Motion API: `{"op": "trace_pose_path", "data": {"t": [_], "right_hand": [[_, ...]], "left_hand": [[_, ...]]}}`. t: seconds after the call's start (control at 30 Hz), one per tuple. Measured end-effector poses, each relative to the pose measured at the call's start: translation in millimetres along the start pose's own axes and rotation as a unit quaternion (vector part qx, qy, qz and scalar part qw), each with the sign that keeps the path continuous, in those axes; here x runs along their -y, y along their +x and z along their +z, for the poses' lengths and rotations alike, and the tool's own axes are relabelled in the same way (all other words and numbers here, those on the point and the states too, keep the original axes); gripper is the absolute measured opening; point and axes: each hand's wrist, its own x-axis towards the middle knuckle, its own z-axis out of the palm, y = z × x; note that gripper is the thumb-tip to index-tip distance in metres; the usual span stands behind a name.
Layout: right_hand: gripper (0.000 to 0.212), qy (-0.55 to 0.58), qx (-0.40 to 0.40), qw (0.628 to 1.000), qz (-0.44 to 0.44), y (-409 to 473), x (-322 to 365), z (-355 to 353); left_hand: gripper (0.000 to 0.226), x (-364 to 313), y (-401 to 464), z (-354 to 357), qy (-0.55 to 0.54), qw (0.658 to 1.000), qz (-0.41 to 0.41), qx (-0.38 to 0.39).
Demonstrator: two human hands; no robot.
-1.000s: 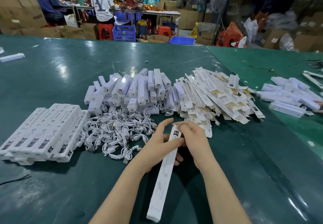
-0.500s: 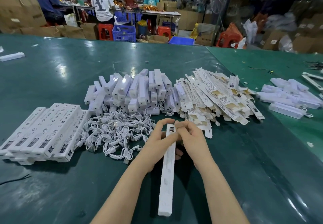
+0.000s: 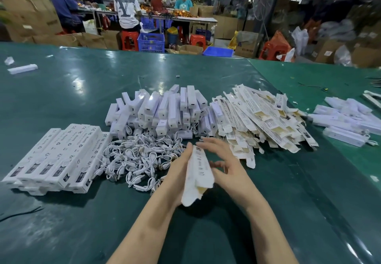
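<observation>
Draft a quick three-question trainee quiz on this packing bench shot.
1. True or false: the row of packed cartons lies right of the cable heap.
2. Which hand grips the carton being worked on? A) left hand B) right hand C) neither
3. Fill in: the flat unfolded cartons lie to the ___ of the white modules.
Key: 1 false, the row lies left of the heap. 2 A; the right hand is open beside it, fingers spread. 3 right.
</observation>
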Motion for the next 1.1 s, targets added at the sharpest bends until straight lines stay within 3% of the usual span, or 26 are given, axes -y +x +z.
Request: {"op": "trace_pose_path", "data": {"t": [0.07, 0.13, 0.2, 0.3, 0.37, 0.43, 0.5, 0.57, 0.63, 0.7, 0.77, 0.83, 0.9, 1.0, 1.1], "right_hand": [[0.052, -0.049, 0.031, 0.998, -0.008, -1, 0, 0], [0.05, -0.066, 0.015, 0.998, -0.005, 0, -1, 2], [0.041, -0.009, -0.022, 1.0, -0.001, 1, -1, 4], [0.027, 0.08, -0.118, 0.988, 0.052, 4, 0, 2], [0.019, 0.034, -0.151, 0.987, 0.047, 5, -1, 1], [0.025, -0.113, -0.127, 0.985, 0.014, 6, -7, 3], [0.049, -0.26, -0.062, 0.962, 0.058, 8, -14, 10], [0.069, -0.261, 0.024, 0.96, 0.095, 6, -18, 10], [0.063, -0.164, 0.052, 0.979, 0.106, 5, -12, 2], [0.045, -0.036, -0.029, 0.995, 0.093, 9, -6, -9], [0.031, -0.013, -0.177, 0.98, 0.088, 24, -4, -19], [0.016, -0.086, -0.287, 0.951, 0.082, 45, -2, -26], [0.022, -0.174, -0.31, 0.932, 0.069, 71, -1, -32], [0.039, -0.338, -0.251, 0.903, 0.088, 105, -7, -37], [0.049, -0.473, -0.186, 0.85, 0.137, 126, -16, -37]], "left_hand": [[0.027, 3, 5, -1, 0.049, 0.998, -0.012, -0.022], [0.035, 7, 5, -5, 0.042, 0.999, -0.011, -0.018], [0.04, 12, 4, -10, 0.116, 0.993, 0.009, -0.035], [0.046, 16, 3, -2, 0.283, 0.955, 0.056, -0.068], [0.053, 16, 4, 4, 0.317, 0.94, 0.112, -0.067], [0.053, 17, 1, 5, 0.317, 0.932, 0.171, -0.037], [0.051, 16, -1, 4, 0.289, 0.935, 0.203, -0.041], [0.045, 15, 1, 1, 0.276, 0.931, 0.222, -0.084], [0.027, 12, 1, -2, 0.27, 0.927, 0.232, -0.119], [0.016, 9, -1, -3, 0.241, 0.939, 0.218, -0.116], [0.015, 7, -3, -2, 0.234, 0.945, 0.205, -0.098], [0.015, 7, -4, -1, 0.251, 0.944, 0.2, -0.083], [0.016, 7, -5, -1, 0.266, 0.941, 0.197, -0.071], [0.02, 6, -4, -2, 0.306, 0.93, 0.193, -0.065], [0.036, 5, -5, -1, 0.322, 0.929, 0.173, -0.052]]}}
